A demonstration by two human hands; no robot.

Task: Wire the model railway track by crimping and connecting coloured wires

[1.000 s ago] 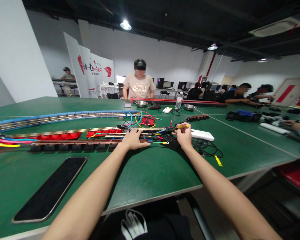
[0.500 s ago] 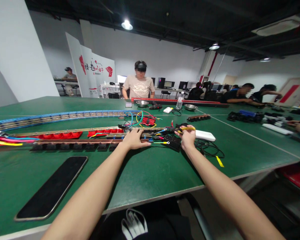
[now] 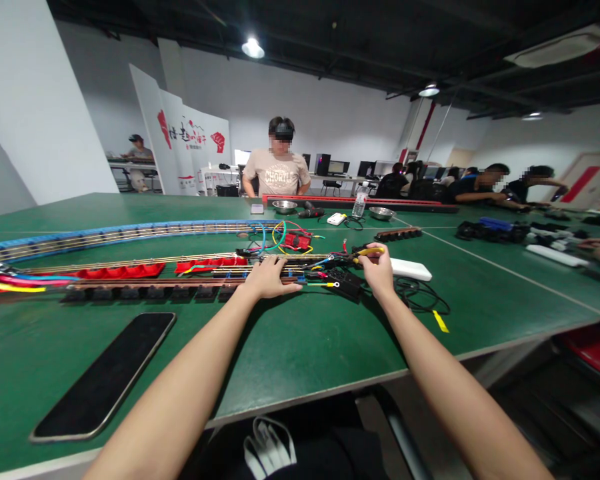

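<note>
My left hand (image 3: 266,279) lies spread over a long conductor rail assembly (image 3: 180,283) with copper-coloured bars and black feet, pressing on its top near the right end. My right hand (image 3: 379,272) is closed around a slim yellow-and-black-handled tool (image 3: 368,252); its exact kind is hard to make out. The tool's dark front end points left, towards the wires at the assembly's end. A yellow-green wire with a ring terminal (image 3: 336,285) sticks out between my hands. Beside it sits a black block (image 3: 347,287), partly beneath the wires.
A phone (image 3: 105,377) lies at the front left. Behind the rails runs a curved blue track (image 3: 130,231). Right of my right hand are a white power bank (image 3: 411,269) and a coiled black cable (image 3: 420,297). A person (image 3: 279,167) sits across the table.
My right hand has shifted slightly, with the yellow-handled tool tilted and moved a little to the left. My left hand has stayed in place on the rails.
</note>
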